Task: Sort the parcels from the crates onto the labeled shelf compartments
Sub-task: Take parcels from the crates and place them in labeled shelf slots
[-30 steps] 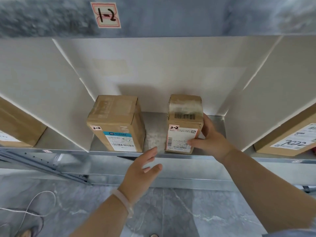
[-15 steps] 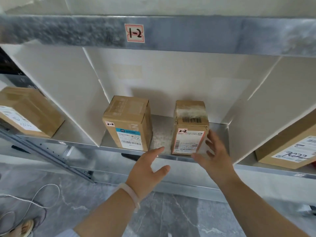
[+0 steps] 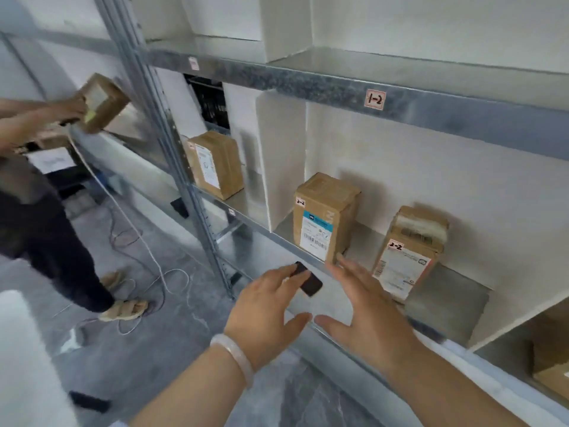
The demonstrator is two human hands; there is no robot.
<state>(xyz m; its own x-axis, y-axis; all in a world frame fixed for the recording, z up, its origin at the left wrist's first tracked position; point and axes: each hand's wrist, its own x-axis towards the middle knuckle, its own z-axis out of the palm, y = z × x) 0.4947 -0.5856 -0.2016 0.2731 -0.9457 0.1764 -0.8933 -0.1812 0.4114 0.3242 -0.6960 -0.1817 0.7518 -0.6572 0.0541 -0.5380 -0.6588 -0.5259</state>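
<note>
Two brown parcels marked 2-2 stand in one shelf compartment: a taller one with a blue-and-white label (image 3: 323, 217) and a taped one with a red-edged label (image 3: 408, 252) to its right. The shelf rail above carries a 1-2 tag (image 3: 375, 98). My left hand (image 3: 264, 312), with a pale bracelet at the wrist, and my right hand (image 3: 366, 312) hover side by side in front of the shelf edge, fingers spread and holding nothing. Another parcel (image 3: 215, 164) stands in the compartment to the left.
Another person (image 3: 40, 211) stands at the left, lifting a brown parcel (image 3: 103, 103). White and orange cables (image 3: 144, 241) trail over the grey floor. A metal upright (image 3: 172, 134) divides the racks. A small black object (image 3: 308, 283) sits below the shelf edge. A further parcel (image 3: 551, 365) shows bottom right.
My right hand let go of the taped 2-2 parcel and drew back beside my left hand. The view swung left, bringing the other person and the neighbouring rack into sight.
</note>
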